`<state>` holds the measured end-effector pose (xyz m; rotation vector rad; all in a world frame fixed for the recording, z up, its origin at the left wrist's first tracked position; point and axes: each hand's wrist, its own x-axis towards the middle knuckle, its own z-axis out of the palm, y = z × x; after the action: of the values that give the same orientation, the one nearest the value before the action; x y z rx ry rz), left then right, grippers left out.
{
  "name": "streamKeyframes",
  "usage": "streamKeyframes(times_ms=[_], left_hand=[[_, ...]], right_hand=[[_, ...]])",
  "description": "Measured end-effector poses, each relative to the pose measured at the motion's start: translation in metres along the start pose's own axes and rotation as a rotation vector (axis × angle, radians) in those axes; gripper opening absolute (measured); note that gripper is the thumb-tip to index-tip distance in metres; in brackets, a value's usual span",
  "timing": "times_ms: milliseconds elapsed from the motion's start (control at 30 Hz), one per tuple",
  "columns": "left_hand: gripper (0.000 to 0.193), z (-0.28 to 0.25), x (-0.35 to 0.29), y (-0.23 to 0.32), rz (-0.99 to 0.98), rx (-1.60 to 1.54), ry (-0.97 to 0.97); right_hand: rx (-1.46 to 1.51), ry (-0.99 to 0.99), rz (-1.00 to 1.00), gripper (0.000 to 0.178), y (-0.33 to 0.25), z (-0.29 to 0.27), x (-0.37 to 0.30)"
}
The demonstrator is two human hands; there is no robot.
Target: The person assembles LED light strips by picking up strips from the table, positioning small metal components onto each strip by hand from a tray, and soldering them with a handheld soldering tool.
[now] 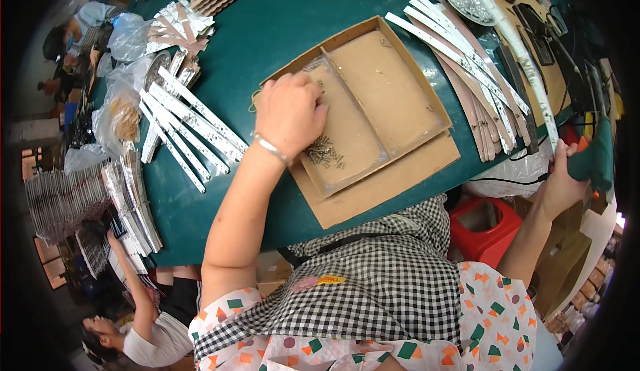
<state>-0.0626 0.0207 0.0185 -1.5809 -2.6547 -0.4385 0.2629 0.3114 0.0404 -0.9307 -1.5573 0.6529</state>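
We're mid-work: our left hand (291, 114) dips into the cardboard tray (400, 88) on the table (280, 31), fingers curled, tips hidden, so we can't tell about a pinch. Our right hand (563, 188) grips a green tool (602, 154). Small metal pieces (325, 152) remain; white strips (197, 119) flank the tray, finished or not, we can't say.

The left hand (288, 114) hides its own fingertips over the cardboard tray (400, 98); metal bits (325, 152) toward the tray's near-left corner are too small to identify.
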Motion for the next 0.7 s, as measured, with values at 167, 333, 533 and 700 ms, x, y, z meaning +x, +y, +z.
streamKeyframes(times_ms=[167,333,533,700], left_hand=[[0.01,-0.009,-0.014,0.002,-0.026,-0.055,-0.011],[0.009,0.0,-0.014,0.0,-0.045,-0.125,-0.039],[0.007,0.003,-0.021,0.0,-0.099,-0.024,0.116],[0.007,0.003,-0.011,-0.007,-0.065,-0.028,0.039]], right_hand=[[0.248,-0.138,0.19,0.05,-0.048,-0.002,-0.027],[0.345,-0.467,0.309,0.06,-0.083,0.018,-0.085],[0.143,-0.834,0.171,0.064,-0.085,0.013,-0.136],[0.451,-1.009,0.247,0.07,-0.079,0.009,-0.149]])
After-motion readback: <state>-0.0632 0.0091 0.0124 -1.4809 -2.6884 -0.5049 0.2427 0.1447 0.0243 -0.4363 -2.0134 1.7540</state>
